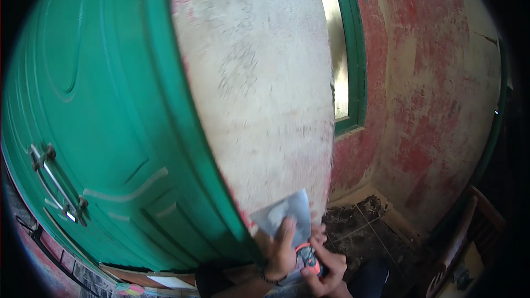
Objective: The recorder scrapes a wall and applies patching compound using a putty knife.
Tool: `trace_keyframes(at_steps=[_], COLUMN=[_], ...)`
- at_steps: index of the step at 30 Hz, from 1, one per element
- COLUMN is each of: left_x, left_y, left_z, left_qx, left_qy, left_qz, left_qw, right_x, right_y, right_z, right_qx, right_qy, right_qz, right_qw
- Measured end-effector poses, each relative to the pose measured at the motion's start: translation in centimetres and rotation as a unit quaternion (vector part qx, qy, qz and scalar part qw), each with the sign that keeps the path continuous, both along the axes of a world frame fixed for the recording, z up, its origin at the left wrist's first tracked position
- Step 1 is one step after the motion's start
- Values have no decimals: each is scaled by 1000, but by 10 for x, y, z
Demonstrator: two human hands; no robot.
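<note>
In front of me, low in the view, is a scraper with a wide, flat metal blade (295,209) and an orange and dark grey handle (312,261). My right hand (333,267) is closed around that handle. From the other side my left hand (280,256), with a dark bracelet at its wrist, grips the scraper near the base of the blade. One of its digits lies along the blade's face, by a pale patch. Its other fingers are mostly hidden. Behind the blade rises a whitish, scraped wall (259,88) with pinkish edges.
A green panelled door (110,105) with a metal pull handle (58,185) fills the left. To the right are a green-framed window (349,77) and a wall with patchy red paint (430,94). Debris lies on dark floor tiles (364,229). Wooden furniture (458,243) stands lower right.
</note>
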State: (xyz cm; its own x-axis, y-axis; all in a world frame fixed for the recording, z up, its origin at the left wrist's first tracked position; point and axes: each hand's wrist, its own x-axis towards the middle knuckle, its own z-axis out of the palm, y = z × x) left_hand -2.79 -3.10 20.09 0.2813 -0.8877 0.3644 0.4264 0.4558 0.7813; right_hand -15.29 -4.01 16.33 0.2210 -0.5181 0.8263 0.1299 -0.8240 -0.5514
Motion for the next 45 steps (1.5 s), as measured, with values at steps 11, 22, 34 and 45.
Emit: trace_keyframes(at_steps=[11, 22, 34, 45], left_x=[4, 9, 41, 37], left_y=[22, 45, 43, 24], left_z=[51, 248, 222, 239], left_qx=[221, 425, 419, 385], left_qy=[44, 117, 99, 104], left_qz=[-12, -41, -17, -27], left_qw=[974, 896, 903, 916], right_x=[9, 18, 37, 43], right_y=[-30, -7, -6, -15], right_z=[19, 198, 215, 255], right_qx=[67, 232, 669, 588], right_qy=[-50, 45, 124, 131], right_qz=[187, 61, 223, 73], right_qw=[979, 970, 698, 795])
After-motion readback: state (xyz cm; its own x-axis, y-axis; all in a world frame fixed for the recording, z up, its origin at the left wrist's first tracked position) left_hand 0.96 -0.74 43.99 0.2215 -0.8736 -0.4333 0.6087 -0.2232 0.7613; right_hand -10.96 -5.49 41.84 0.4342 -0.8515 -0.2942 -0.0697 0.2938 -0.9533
